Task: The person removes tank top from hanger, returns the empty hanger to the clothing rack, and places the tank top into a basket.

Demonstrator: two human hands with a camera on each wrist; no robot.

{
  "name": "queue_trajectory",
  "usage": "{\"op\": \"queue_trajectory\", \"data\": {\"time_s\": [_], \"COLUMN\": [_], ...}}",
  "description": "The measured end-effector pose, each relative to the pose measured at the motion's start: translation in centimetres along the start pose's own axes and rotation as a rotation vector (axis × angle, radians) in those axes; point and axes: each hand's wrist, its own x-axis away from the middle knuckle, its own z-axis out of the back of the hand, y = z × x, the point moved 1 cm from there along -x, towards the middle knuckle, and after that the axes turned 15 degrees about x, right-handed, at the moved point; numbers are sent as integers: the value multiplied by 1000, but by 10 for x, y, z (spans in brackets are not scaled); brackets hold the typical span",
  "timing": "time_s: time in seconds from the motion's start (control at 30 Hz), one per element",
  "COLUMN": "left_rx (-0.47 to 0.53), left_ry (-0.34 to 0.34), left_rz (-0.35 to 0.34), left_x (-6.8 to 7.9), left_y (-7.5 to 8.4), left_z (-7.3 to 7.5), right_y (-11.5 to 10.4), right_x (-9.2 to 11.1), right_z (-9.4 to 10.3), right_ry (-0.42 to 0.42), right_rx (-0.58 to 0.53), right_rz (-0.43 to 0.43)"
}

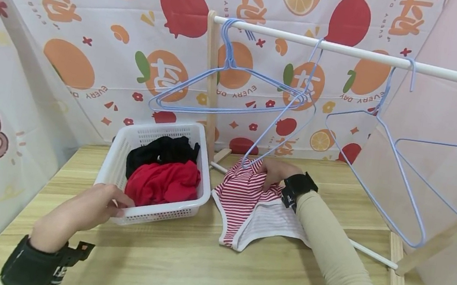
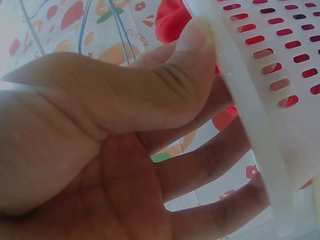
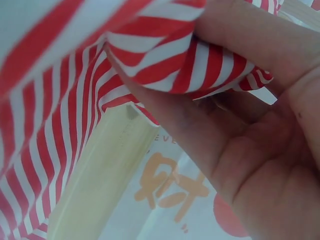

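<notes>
My left hand point(image 1: 99, 204) grips the near left corner of a white plastic basket point(image 1: 205, 178). In the left wrist view the thumb lies over the rim point(image 2: 240, 95), with the fingers behind it. Inside the basket are a red cloth garment point(image 1: 163, 182) and a black one point(image 1: 165, 153). My right hand point(image 1: 279, 171) holds the upper part of a red-and-white striped garment point(image 1: 243, 195) with white-edged leg openings; its lower part spreads toward me over the table. In the right wrist view, striped fabric point(image 3: 160, 50) is bunched between thumb and fingers. A blue hanger point(image 1: 277, 120) overlaps the garment's top.
A white rail point(image 1: 355, 53) on a wooden-post rack point(image 1: 211, 81) runs across the back. Several blue hangers point(image 1: 230, 67) hang bunched at its left, others point(image 1: 402, 186) at its right. The rack's right foot point(image 1: 396, 283) stands on the wooden table point(image 1: 175, 271). Printed cloth point(image 1: 239, 129) lines the back.
</notes>
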Motion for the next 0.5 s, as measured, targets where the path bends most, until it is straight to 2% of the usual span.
{"op": "queue_trajectory", "data": {"time_s": [0.5], "left_rx": [12], "left_ry": [-2], "left_rz": [28], "left_x": [0], "left_y": [2], "left_z": [0], "right_y": [-2], "right_x": [4], "right_z": [9], "right_ry": [22], "right_rx": [25], "right_rz": [-35]}}
